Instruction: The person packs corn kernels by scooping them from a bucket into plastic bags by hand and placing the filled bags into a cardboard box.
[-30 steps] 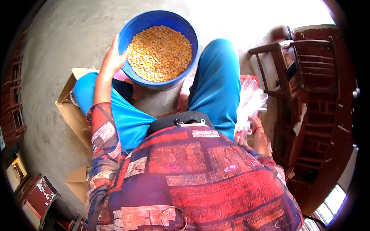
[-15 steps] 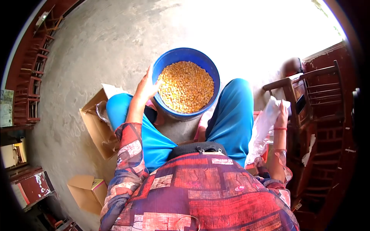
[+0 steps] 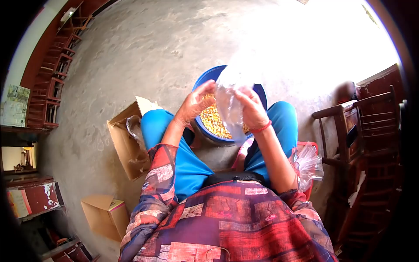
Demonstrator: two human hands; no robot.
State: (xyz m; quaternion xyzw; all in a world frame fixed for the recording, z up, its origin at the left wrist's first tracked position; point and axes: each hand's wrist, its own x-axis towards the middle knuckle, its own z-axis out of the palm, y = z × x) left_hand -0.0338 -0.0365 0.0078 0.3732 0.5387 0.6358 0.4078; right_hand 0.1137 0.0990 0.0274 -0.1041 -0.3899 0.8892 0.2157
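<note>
A clear plastic bag [image 3: 230,102] hangs over a blue bucket [image 3: 204,78] of yellow corn kernels [image 3: 211,121]. My right hand [image 3: 253,109], with a red band at the wrist, pinches the bag on its right side. On the bag's left is my left hand [image 3: 195,106], its thumb and fingers apart; whether the fingertips touch the plastic I cannot make out. The bag and both hands cover much of the bucket's opening. The bag's upper part fades into the bright floor light.
An open cardboard box [image 3: 123,142] with clear plastic inside stands by my left knee. Behind it is a smaller carton [image 3: 104,217]. More clear bags [image 3: 308,166] lie in a red container [image 3: 310,191] at my right. Wooden chairs [image 3: 340,126] stand further right.
My right hand has brought a plastic bag from the right side to over the bucket. My left hand has left the bucket's rim and come up beside the bag.
</note>
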